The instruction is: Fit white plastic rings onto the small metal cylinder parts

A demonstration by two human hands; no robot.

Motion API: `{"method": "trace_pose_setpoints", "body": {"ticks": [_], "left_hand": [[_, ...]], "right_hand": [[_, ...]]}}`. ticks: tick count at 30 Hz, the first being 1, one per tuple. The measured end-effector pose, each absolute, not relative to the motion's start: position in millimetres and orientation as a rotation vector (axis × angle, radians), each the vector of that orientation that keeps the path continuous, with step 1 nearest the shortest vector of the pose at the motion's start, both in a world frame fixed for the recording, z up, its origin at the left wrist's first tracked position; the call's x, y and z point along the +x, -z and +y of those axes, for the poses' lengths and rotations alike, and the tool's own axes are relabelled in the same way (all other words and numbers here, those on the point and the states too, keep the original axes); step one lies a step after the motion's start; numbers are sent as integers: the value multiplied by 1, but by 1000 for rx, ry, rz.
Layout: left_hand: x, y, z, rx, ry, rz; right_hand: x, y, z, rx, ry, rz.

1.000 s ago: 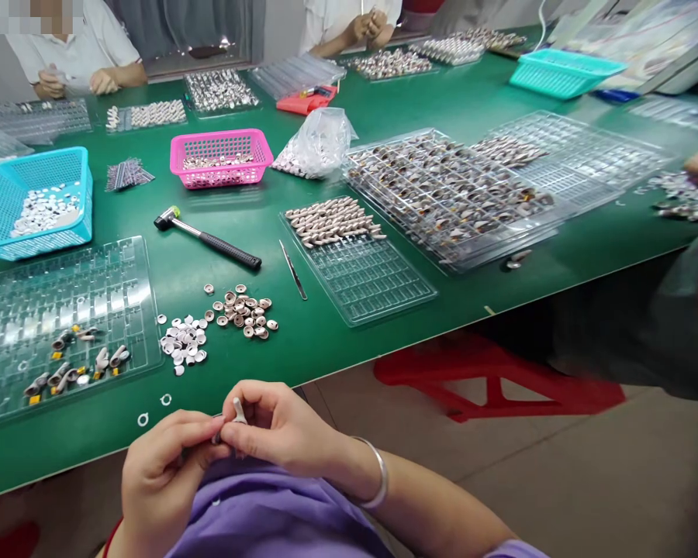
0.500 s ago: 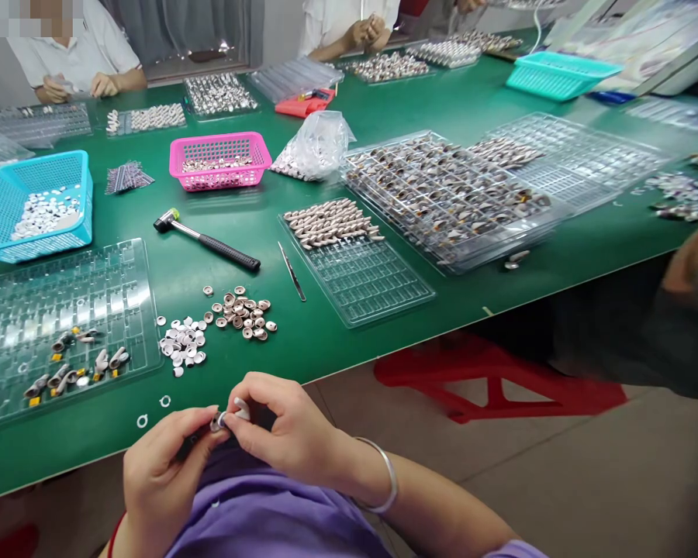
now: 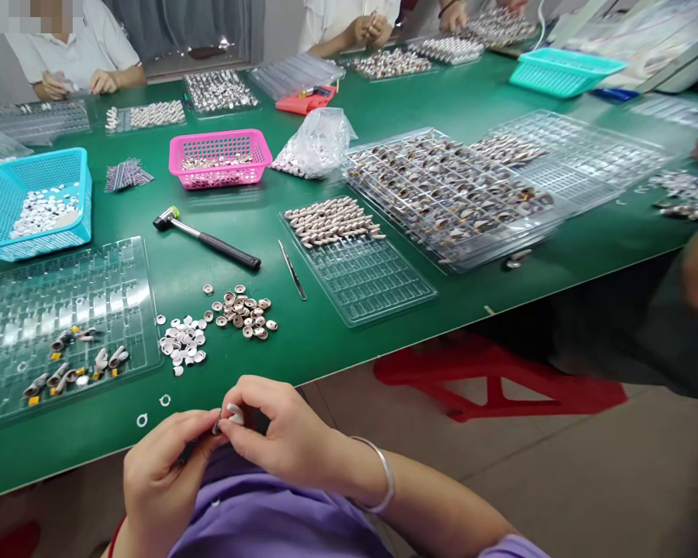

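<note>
Near the table's front edge, above my purple-clothed lap, my left hand (image 3: 166, 457) and my right hand (image 3: 285, 426) meet fingertip to fingertip. The right thumb and forefinger pinch a small pale curved part (image 3: 236, 415) that looks like an earbud shell. Pinched in the left fingertips is a small round piece (image 3: 215, 427), mostly hidden; whether the two pieces are joined I cannot tell. Beyond the hands lie a pile of white caps (image 3: 184, 342) and a pile of beige round cups (image 3: 243, 311). Two white rings (image 3: 143, 421) rest by the left hand.
A clear tray (image 3: 93, 287) with several shells lies left. A hammer (image 3: 209, 246), tweezers (image 3: 292, 270) and a part-filled tray (image 3: 378, 283) lie ahead. Behind stand blue (image 3: 35, 246) and pink baskets (image 3: 221, 138). Stacked trays (image 3: 447, 194) are to the right; co-workers sit across the table.
The pale part in my right fingers has turned and sits closer to the left fingertips, hiding more of the round piece. At the far side, a co-worker's hands have moved over a tray.
</note>
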State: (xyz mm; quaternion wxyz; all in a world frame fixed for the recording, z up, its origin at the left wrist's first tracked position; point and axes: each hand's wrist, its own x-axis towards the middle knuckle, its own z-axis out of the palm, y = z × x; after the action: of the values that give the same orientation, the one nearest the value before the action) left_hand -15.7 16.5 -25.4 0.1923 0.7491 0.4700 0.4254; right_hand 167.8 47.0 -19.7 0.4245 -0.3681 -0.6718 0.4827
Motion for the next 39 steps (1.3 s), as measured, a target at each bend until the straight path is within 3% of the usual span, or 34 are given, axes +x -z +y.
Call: {"method": "trace_pose_setpoints", "body": {"ticks": [14, 27, 39], "left_hand": [[-18, 19, 12, 2255, -1261, 1236], [-8, 18, 25, 1558, -1249, 1287], [-13, 23, 21, 1778, -1229, 1272]], "right_hand": [[164, 23, 52, -791, -1980, -1142], [172, 20, 65, -777, -2177, -1094], [167, 28, 62, -757, -2357, -921]]}}
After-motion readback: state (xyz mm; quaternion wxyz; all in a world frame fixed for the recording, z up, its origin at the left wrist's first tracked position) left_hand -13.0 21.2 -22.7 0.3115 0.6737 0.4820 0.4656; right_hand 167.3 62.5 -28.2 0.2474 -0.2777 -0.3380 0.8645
